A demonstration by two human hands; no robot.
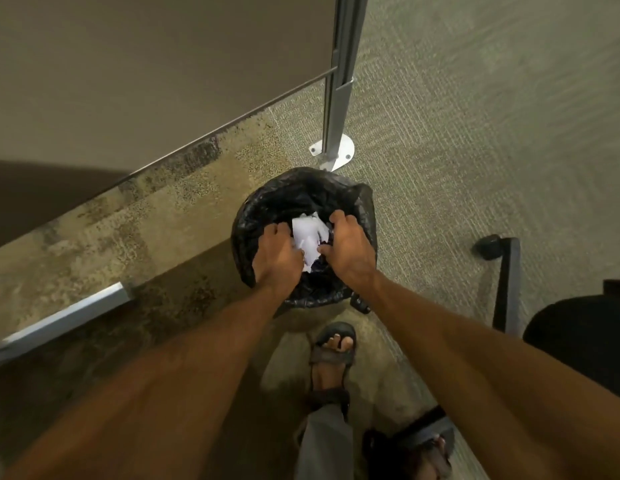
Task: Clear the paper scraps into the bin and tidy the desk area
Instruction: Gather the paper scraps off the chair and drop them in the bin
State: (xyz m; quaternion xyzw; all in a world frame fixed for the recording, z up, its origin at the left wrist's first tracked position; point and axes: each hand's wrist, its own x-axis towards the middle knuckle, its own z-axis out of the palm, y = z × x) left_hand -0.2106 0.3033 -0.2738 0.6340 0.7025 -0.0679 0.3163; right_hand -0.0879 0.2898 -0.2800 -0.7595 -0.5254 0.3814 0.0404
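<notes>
Head view looks down at a black-lined bin [301,199] on the carpet [457,133]. Left hand [277,254] at 9 o'clock and right hand [350,247] at 3 o'clock press crumpled white paper scraps [308,237] between curled fingers over the bin's mouth.

Paper scraps [309,240] sit between both hands above the bin [267,202], post [336,109] behind it.

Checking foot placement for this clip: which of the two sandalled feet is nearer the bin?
The upper foot, toes pointing at the black-lined bin. The other foot sits farther back at the lower right.
</notes>
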